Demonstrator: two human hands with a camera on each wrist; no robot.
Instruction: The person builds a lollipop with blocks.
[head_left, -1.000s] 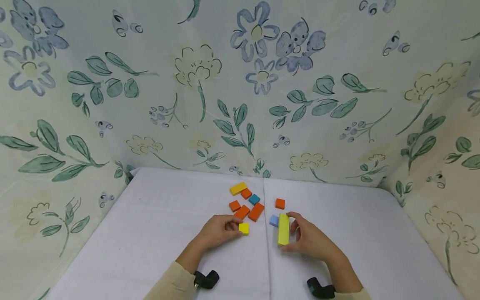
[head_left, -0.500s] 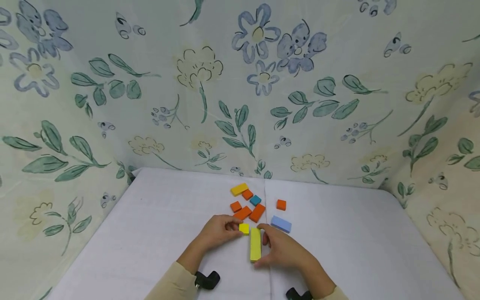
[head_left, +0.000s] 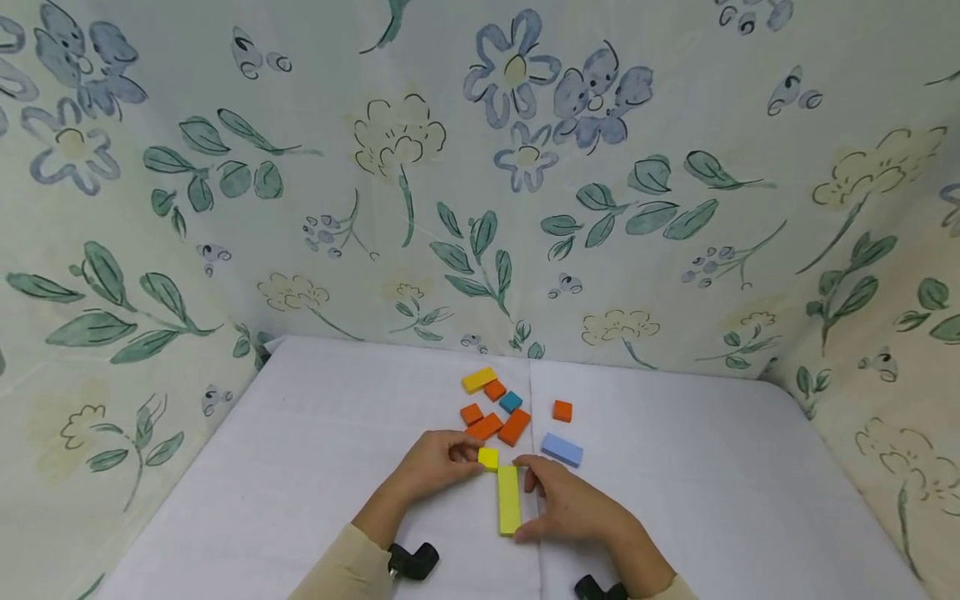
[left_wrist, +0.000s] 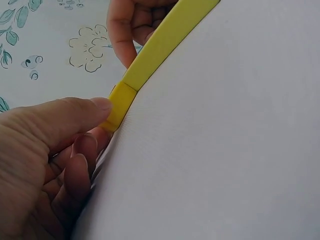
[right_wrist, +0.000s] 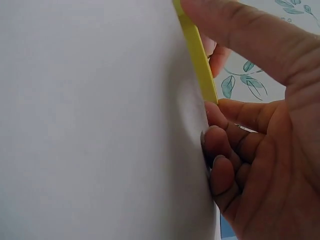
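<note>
My left hand (head_left: 437, 460) pinches a small yellow block (head_left: 488, 459) between thumb and fingers on the white-covered table. Just in front of it and slightly right lies a long yellow-green block (head_left: 508, 500), pointing toward me. My right hand (head_left: 573, 504) spans this long block, index finger at the far end and thumb at the near end. In the left wrist view, the small block (left_wrist: 120, 102) meets the end of the long block (left_wrist: 167, 45). Thumb and index finger also bracket the long block (right_wrist: 202, 65) in the right wrist view.
Beyond the hands lie several orange blocks (head_left: 514, 426), a teal block (head_left: 511, 402) and an amber block (head_left: 478, 379). A light blue block (head_left: 562, 449) and a lone orange block (head_left: 562, 410) sit to the right. Floral cloth (head_left: 480, 183) hangs behind the table.
My right hand has brought the long yellow-green block leftward from beside the light blue block, then slightly toward me, up to the small yellow block. The left hand has stayed in place.
</note>
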